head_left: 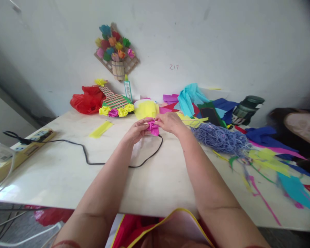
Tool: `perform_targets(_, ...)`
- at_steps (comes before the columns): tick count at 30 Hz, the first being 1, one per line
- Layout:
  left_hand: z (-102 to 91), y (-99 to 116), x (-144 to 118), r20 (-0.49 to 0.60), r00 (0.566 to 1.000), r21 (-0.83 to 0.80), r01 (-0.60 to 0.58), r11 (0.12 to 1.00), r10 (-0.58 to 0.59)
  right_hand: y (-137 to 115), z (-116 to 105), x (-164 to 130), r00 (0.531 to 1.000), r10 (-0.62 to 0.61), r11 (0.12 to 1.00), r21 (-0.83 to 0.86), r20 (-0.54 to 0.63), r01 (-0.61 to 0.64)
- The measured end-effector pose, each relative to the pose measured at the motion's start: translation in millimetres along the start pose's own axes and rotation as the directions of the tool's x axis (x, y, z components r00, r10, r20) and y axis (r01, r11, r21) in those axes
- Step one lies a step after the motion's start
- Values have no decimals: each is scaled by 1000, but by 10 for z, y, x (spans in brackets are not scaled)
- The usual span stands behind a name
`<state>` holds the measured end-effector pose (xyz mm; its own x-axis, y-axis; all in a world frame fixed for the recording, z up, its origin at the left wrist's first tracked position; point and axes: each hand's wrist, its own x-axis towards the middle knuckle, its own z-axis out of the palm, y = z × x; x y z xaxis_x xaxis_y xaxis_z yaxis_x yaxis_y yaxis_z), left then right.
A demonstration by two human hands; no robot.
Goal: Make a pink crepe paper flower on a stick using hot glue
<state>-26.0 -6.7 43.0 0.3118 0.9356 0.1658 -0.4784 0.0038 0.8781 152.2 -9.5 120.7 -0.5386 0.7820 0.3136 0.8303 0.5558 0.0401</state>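
Over the middle of the table, a bright pink crepe paper flower [153,128] is held between both hands. My left hand [138,130] is closed around its left side, the fingers bent behind and against the paper. From the right, my right hand [169,122] pinches the flower's upper right edge with thumb and fingertips. Parts of the fingers and the back of the flower are hidden. A black cable [158,148] runs across the table and passes up behind the flower; whether it touches the hands I cannot tell.
A power strip [28,151] lies at the left. Behind stand a red plastic bag [86,101] and a stick guitar [115,98] trimmed with paper flowers. To the right are tangled purple string [219,137], a dark jar [248,109] and paper scraps. A flower decoration [118,70] hangs on the wall.
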Motion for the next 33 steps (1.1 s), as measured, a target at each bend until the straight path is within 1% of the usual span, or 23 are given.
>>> perform_targets(3,1,-4,2,6,1000,7,18,1000,-18,3,9,3,1000,0,1000,-2,11,0)
perform_targets(6,25,-5,2,-5,1000,6,12,1000,-12,7,19,6,1000,-8,1000,-14,0,8)
perform_targets(11,81,-5,10,-91,996,7,6,1000,-5,-4,20,16,1000,6,1000,-29,-2,-6)
perform_targets(17,102,-5,35,-168,985,35,-33,999,38,-27,7,31,1000,21,999,-48,15,-20)
perform_targets(26,107,11,35,-230,971,32,-52,998,58,-6,-4,12,999,32,997,-72,-8,-32)
perform_targets(33,111,26,29,-243,967,36,-72,997,79,26,-39,-10,999,46,997,-63,-19,-47)
